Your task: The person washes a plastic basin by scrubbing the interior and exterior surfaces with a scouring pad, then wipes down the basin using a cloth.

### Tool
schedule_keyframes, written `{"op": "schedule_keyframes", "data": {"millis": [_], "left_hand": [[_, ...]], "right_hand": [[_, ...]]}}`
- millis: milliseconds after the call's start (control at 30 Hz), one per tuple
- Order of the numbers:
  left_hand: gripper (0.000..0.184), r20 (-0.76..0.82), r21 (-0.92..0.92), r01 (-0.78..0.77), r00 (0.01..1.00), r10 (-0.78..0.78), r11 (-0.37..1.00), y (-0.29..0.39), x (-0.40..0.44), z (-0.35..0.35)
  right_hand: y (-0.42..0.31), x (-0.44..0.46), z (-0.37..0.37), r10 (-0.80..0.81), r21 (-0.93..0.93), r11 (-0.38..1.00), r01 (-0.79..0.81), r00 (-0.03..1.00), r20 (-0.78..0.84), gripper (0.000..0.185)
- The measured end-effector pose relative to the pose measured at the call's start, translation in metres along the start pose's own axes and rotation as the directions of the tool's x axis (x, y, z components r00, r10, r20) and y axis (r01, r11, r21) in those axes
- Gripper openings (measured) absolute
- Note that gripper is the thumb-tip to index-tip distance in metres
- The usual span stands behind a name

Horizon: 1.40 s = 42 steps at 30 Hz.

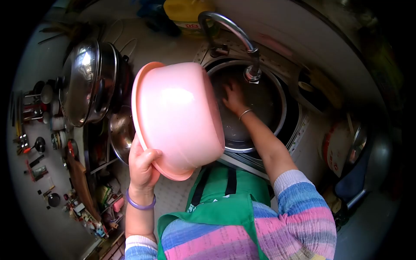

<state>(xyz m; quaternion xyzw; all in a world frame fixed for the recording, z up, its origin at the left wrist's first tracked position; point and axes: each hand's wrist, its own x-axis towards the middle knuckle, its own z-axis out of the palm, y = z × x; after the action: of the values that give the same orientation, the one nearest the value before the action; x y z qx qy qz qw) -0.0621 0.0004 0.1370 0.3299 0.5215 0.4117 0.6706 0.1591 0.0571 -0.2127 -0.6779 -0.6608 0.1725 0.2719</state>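
My left hand [145,164] grips the rim of a pink plastic basin [180,117], thumb on the outside and fingers hidden behind the rim. The basin is tipped on its side, its opening facing left and its base toward the sink. My right hand [236,99] reaches down into a round metal basin [284,99] in the sink, fingers spread. Dark, dull water seems to lie in it, and I see nothing in that hand. A curved chrome faucet [232,24] stands over the metal basin.
A large lidded steel pot [82,82] stands on the left, with a steel bowl [121,132] below it. Behind the sink is a yellow jug [186,11]. A white and red tub [336,147] stands at right. Several utensils [40,144] hang at far left.
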Motion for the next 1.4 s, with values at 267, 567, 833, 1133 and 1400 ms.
{"op": "schedule_keyframes", "data": {"millis": [267, 567, 833, 1133, 1400], "left_hand": [[0.066, 0.097, 0.029, 0.007, 0.995, -0.009, 1.0, 0.002, 0.011, 0.013], [0.059, 0.296, 0.041, 0.019, 0.955, -0.031, 0.999, 0.002, 0.021, 0.029], [0.06, 0.365, 0.07, -0.06, 0.931, 0.031, 0.996, -0.007, 0.013, 0.026], [0.057, 0.349, 0.138, -0.146, 0.933, 0.09, 0.98, -0.003, 0.001, 0.014], [0.06, 0.4, 0.171, -0.156, 0.913, 0.076, 0.973, 0.002, 0.015, 0.022]], "right_hand": [[0.03, -0.005, -0.027, 0.231, 0.429, 0.803, -0.415, 0.879, 0.418, 0.019], [-0.156, -0.049, -0.264, 0.132, 0.925, 0.374, -0.062, 0.991, 0.013, 0.029], [-0.182, -0.021, -0.245, -0.491, 0.066, 0.852, 0.52, 0.836, -0.246, 0.037], [-0.157, 0.041, -0.246, -0.232, 0.49, 0.853, 0.18, 0.971, 0.047, 0.042], [-0.222, -0.026, -0.246, -0.601, 0.185, 0.727, 0.661, 0.743, -0.294, 0.042]]}}
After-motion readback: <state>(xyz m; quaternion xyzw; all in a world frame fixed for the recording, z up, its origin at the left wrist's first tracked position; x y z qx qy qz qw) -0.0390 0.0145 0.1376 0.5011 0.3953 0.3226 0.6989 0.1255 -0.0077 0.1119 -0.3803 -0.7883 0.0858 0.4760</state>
